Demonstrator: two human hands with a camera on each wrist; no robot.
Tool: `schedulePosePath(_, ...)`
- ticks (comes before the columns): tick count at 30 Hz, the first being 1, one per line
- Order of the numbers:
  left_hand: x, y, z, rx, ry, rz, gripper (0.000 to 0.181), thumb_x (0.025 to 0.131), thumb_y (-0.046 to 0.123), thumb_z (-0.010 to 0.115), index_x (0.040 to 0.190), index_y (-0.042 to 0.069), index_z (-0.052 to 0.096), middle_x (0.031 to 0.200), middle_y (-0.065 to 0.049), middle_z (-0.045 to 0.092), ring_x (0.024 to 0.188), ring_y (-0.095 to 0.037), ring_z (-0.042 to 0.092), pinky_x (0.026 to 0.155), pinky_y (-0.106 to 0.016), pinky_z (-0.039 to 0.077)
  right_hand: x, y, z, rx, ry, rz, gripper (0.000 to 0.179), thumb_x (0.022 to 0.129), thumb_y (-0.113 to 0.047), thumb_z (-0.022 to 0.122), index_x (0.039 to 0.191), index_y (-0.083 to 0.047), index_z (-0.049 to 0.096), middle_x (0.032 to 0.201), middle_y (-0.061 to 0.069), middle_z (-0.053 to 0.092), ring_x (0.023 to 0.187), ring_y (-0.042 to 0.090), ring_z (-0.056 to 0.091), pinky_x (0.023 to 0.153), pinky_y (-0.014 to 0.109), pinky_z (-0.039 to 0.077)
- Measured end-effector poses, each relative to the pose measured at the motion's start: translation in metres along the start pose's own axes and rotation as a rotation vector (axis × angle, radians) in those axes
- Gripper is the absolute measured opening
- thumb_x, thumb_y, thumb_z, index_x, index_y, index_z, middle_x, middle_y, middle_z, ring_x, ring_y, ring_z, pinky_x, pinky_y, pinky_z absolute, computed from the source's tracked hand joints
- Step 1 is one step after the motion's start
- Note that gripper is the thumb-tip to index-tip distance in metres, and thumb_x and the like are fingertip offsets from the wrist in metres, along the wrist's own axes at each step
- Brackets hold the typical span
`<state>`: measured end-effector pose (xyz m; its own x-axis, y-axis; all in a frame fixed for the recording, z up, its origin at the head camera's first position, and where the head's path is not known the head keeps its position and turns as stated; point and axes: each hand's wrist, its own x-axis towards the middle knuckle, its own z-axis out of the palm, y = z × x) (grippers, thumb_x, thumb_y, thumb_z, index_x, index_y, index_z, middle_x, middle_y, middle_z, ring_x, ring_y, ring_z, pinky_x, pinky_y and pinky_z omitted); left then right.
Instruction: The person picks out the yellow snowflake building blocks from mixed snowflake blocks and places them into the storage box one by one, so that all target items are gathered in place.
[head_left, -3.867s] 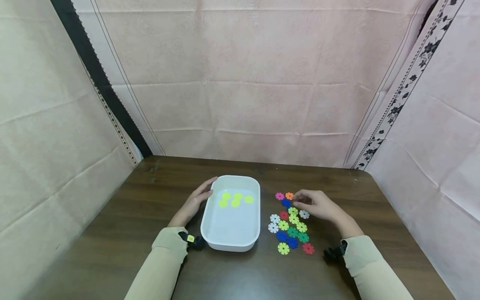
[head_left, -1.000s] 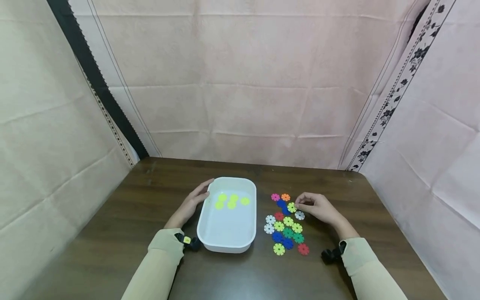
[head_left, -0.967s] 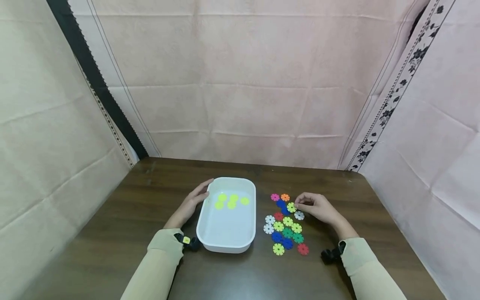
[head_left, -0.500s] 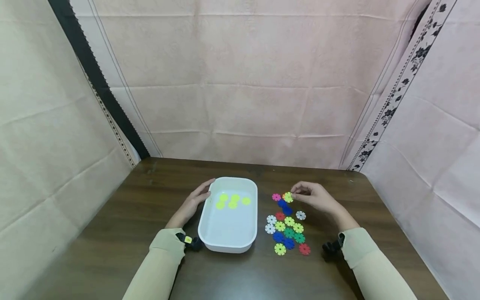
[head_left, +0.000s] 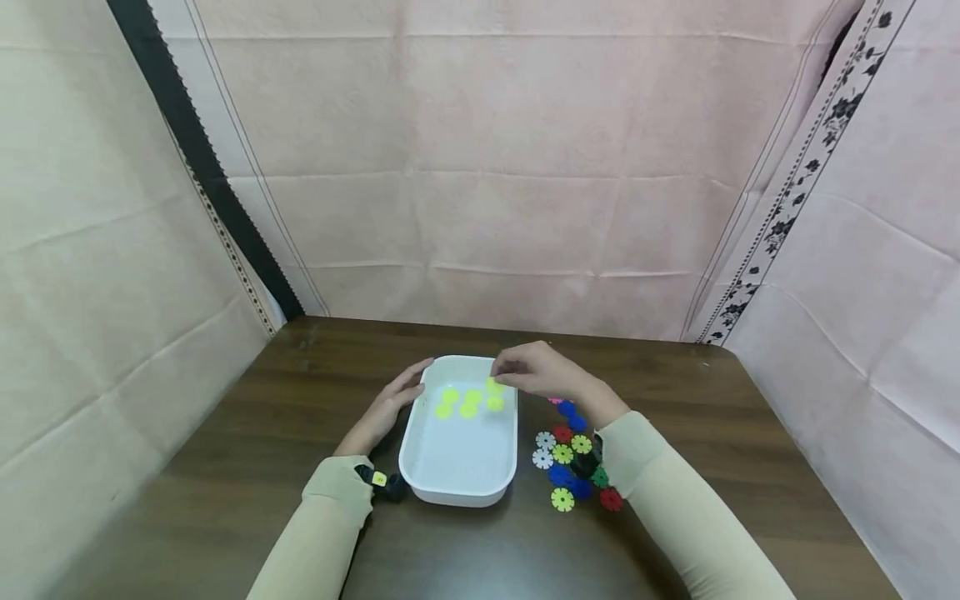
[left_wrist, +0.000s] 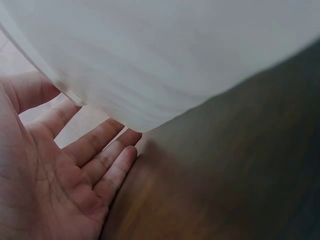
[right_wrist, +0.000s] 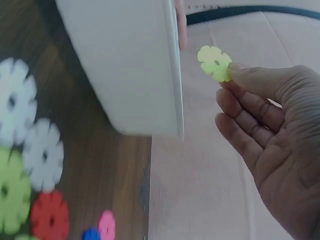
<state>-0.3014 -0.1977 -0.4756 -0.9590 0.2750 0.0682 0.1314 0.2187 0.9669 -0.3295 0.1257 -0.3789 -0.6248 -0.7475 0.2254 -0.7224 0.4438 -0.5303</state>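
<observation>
In the head view my right hand (head_left: 536,369) is over the far right corner of a white plastic tray (head_left: 457,462). It pinches a yellow flower-shaped disc (right_wrist: 215,63) between thumb and forefinger, the other fingers loosely bent. My left hand (head_left: 386,408) rests along the tray's left side near the far corner. In the left wrist view its fingers (left_wrist: 92,145) reach out fairly straight to the tray's wall, with the thumb at the rim. Several yellow discs (head_left: 468,411) lie inside the tray, toward its far end.
Right of the tray, several flower-shaped discs in white (head_left: 542,458), red (head_left: 611,499), blue (head_left: 558,475), green (head_left: 600,477), yellow (head_left: 562,499) and pink lie on the brown wooden table (head_left: 465,550). My right forearm covers part of them. Pale cloth (head_left: 510,208) hangs around the table.
The right hand took a yellow disc from the group on the right, lifted it, and moved left with it to above the tray. The left hand stays at the tray's side.
</observation>
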Motion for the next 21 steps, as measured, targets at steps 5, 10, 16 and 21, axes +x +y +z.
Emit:
schedulePosePath(5, -0.001, 0.0, 0.002, -0.004, -0.006, -0.008, 0.048, 0.104, 0.035, 0.049, 0.151, 0.034, 0.044, 0.146, -0.007, 0.049, 0.134, -0.03, 0.044, 0.113, -0.063, 0.022, 0.016, 0.003, 0.02, -0.06, -0.143, 0.018, 0.015, 0.098, -0.019, 0.068, 0.111, -0.014, 0.075, 0.105, -0.012, 0.072, 0.1, 0.003, 0.065, 0.092, 0.027, 0.052)
schedulePosePath(10, -0.003, -0.003, 0.004, 0.0, -0.013, -0.018, 0.048, 0.104, 0.036, 0.049, 0.151, 0.034, 0.043, 0.145, -0.008, 0.05, 0.133, -0.03, 0.045, 0.113, -0.063, 0.022, 0.015, 0.002, 0.034, -0.125, -0.249, 0.078, 0.014, 0.097, -0.016, 0.069, 0.109, -0.017, 0.076, 0.103, -0.01, 0.072, 0.095, 0.006, 0.062, 0.092, 0.027, 0.052)
schedulePosePath(16, -0.001, -0.001, -0.001, -0.006, 0.008, -0.024, 0.048, 0.103, 0.038, 0.05, 0.151, 0.036, 0.044, 0.145, -0.007, 0.05, 0.134, -0.03, 0.044, 0.113, -0.063, 0.021, 0.024, -0.004, 0.039, -0.2, -0.285, 0.061, 0.012, 0.095, -0.011, 0.07, 0.104, -0.015, 0.077, 0.099, -0.006, 0.072, 0.087, 0.01, 0.06, 0.09, 0.027, 0.052)
schedulePosePath(21, -0.002, 0.002, -0.002, -0.015, -0.014, -0.039, 0.049, 0.105, 0.037, 0.048, 0.154, 0.035, 0.039, 0.149, -0.007, 0.046, 0.137, -0.03, 0.041, 0.114, -0.062, 0.02, 0.029, -0.001, 0.042, -0.24, -0.303, 0.069, 0.012, 0.095, -0.011, 0.07, 0.104, -0.017, 0.077, 0.099, -0.007, 0.071, 0.086, 0.01, 0.059, 0.089, 0.027, 0.052)
